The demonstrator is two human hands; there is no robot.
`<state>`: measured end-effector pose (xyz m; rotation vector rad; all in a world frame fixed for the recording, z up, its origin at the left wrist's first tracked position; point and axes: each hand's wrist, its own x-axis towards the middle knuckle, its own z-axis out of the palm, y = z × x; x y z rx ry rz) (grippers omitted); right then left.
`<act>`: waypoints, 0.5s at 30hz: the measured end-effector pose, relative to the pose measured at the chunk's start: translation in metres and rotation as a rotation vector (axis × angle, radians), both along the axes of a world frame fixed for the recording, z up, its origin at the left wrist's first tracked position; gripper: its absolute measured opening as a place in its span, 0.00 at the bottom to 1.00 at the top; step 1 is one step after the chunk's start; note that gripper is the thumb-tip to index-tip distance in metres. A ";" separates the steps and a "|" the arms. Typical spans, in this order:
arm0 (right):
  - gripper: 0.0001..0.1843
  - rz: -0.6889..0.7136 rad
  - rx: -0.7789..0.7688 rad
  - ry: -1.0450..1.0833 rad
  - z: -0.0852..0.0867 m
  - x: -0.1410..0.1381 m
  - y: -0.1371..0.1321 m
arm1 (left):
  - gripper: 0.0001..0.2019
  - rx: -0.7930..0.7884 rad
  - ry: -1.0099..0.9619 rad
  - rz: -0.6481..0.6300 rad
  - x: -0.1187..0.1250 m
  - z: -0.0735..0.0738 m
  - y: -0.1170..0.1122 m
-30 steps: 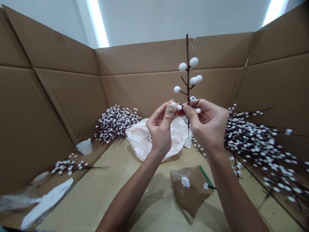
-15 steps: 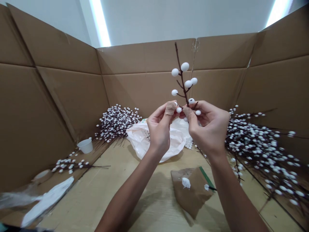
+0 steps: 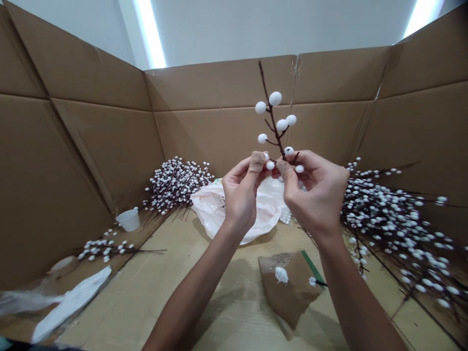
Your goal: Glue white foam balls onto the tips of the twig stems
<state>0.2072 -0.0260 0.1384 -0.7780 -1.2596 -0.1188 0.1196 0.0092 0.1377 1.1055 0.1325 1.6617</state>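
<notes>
A thin brown twig with white foam berries [image 3: 272, 119] stands up between my hands, its tip leaning to the left. My left hand [image 3: 239, 195] and my right hand [image 3: 314, 190] pinch its lower part between thumbs and fingers, and the hands hide the bottom of the stem. Each thumb wears a tan fabric bandage; the one on my left thumb [image 3: 257, 161] and the one on my right thumb [image 3: 284, 168] nearly meet at the stem. Several small berries sit close to my fingertips.
Brown cardboard walls [image 3: 219, 87] surround a cardboard floor [image 3: 146, 302]. Heaps of berry sprays lie at the back left [image 3: 175, 185] and right [image 3: 395, 229]. A white plastic bag [image 3: 234, 209], a white cup [image 3: 128, 220] and a brown paper scrap with white paste [image 3: 288, 287] lie about.
The twig has tilted from nearly upright to leaning left at its top. My hands have shifted only slightly, and the view has turned a little.
</notes>
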 end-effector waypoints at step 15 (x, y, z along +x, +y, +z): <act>0.02 -0.026 -0.015 -0.016 -0.001 0.000 0.000 | 0.07 -0.007 -0.013 -0.037 0.000 0.001 -0.001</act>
